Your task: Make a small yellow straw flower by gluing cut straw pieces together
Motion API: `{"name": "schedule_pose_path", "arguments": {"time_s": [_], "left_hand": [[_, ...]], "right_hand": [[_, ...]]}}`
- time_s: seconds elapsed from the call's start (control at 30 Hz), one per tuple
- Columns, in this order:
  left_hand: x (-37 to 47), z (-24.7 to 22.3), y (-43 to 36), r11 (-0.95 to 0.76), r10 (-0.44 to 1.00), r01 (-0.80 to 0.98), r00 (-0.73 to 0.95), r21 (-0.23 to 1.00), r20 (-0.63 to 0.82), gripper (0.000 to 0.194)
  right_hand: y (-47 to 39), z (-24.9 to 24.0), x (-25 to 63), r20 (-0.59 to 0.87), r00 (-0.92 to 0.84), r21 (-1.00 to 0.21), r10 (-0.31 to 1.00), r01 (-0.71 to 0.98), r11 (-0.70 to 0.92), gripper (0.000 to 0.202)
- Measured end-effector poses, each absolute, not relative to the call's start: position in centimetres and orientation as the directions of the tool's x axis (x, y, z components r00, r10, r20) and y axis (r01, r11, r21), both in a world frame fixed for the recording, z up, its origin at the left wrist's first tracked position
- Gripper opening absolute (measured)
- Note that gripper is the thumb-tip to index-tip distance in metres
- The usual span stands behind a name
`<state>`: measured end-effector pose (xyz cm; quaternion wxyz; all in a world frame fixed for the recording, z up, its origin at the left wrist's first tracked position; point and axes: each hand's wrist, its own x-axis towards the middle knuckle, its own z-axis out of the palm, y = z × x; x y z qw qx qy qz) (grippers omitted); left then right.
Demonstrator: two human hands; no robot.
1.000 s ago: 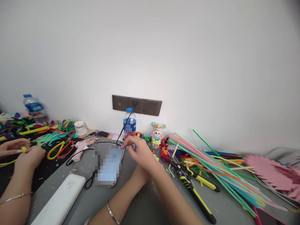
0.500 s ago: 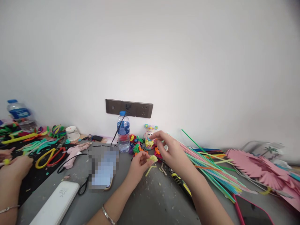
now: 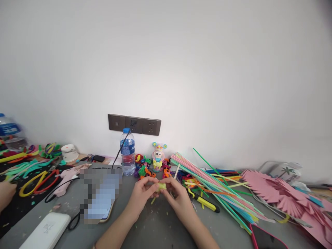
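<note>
Over the middle of the table my left hand (image 3: 145, 194) and my right hand (image 3: 176, 193) meet, fingertips pinched around a small pale yellow pipe cleaner piece (image 3: 162, 186). Fingers partly cover it, so its full shape cannot be seen. A short yellow strip (image 3: 153, 200) shows just below the left fingers. Behind the hands stands a colourful little figurine (image 3: 158, 157) with big eyes. Several bright twisted pipe cleaner pieces (image 3: 143, 171) lie around its base.
Left of my hands are a phone (image 3: 103, 197), a water bottle (image 3: 127, 152) and a white power bank (image 3: 45, 231). A yellow-black cutter (image 3: 207, 203) and a pipe cleaner bundle (image 3: 220, 190) lie right. Another person's hand (image 3: 6, 195) shows at far left, near pliers (image 3: 46, 183).
My right hand has come down from beside the figurine to join the left on the yellow piece. The view has shifted slightly, and the figurine and cutter are now uncovered.
</note>
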<state>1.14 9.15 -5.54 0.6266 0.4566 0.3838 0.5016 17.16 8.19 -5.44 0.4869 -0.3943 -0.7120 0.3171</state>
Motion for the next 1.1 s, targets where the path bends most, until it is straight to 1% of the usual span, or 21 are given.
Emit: {"name": "schedule_pose_path", "arguments": {"time_s": [0.1, 0.17, 0.3, 0.43, 0.53, 0.67, 0.77, 0.83, 0.9, 0.97, 1.03, 1.1], "left_hand": [[1.3, -5.3, 8.9, 0.097, 0.969, -0.281, 0.244, 0.955, -0.027, 0.040], [1.5, -5.3, 8.8, 0.088, 0.967, -0.282, 0.253, 0.956, -0.014, 0.042], [1.6, -5.6, 8.7, 0.050, 0.968, -0.289, 0.251, 0.956, 0.025, 0.034], [1.5, -5.7, 8.6, 0.032, 0.959, -0.297, 0.279, 0.954, 0.055, 0.027], [1.6, -5.6, 8.3, 0.067, 0.953, -0.303, 0.301, 0.951, 0.028, 0.028], [1.8, -5.5, 8.1, 0.127, 0.944, -0.311, 0.330, 0.942, -0.019, 0.031], [1.9, -5.6, 8.1, 0.135, 0.943, -0.297, 0.332, 0.945, -0.030, 0.033], [1.9, -5.6, 8.1, 0.130, 0.944, -0.281, 0.330, 0.951, -0.032, 0.037], [2.0, -5.7, 8.1, 0.121, 0.941, -0.264, 0.337, 0.957, -0.026, 0.039], [2.0, -5.7, 8.0, 0.090, 0.937, -0.246, 0.348, 0.965, 0.001, 0.040], [2.0, -5.7, 7.9, 0.022, 0.932, -0.220, 0.357, 0.975, 0.060, 0.036], [1.9, -5.7, 7.8, -0.081, 0.916, -0.162, 0.376, 0.984, 0.137, 0.032]], "right_hand": [[8.3, -5.7, 17.4, 0.409, -0.190, -0.876, 0.892, 0.193, 0.443, 0.015], [8.1, -5.7, 17.5, 0.398, -0.183, -0.884, 0.899, 0.187, 0.429, 0.016], [7.5, -5.5, 17.4, 0.395, -0.210, -0.874, 0.894, 0.213, 0.436, 0.018], [7.1, -5.9, 17.2, 0.413, -0.183, -0.854, 0.892, 0.261, 0.449, 0.015], [7.1, -6.1, 17.2, 0.447, -0.187, -0.798, 0.875, 0.359, 0.484, 0.014], [7.4, -5.8, 17.1, 0.567, -0.202, -0.623, 0.799, 0.529, 0.576, 0.019], [7.5, -5.4, 17.1, 0.647, -0.220, -0.493, 0.730, 0.610, 0.621, 0.027], [7.6, -5.2, 17.0, 0.676, -0.221, -0.438, 0.703, 0.647, 0.624, 0.033], [7.6, -5.2, 16.9, 0.678, -0.219, -0.419, 0.702, 0.669, 0.614, 0.038], [7.7, -5.3, 16.9, 0.660, -0.207, -0.434, 0.722, 0.680, 0.591, 0.040], [7.7, -5.6, 16.8, 0.642, -0.188, -0.458, 0.743, 0.684, 0.568, 0.042], [7.8, -5.8, 16.8, 0.628, -0.167, -0.480, 0.760, 0.685, 0.548, 0.043]]}}
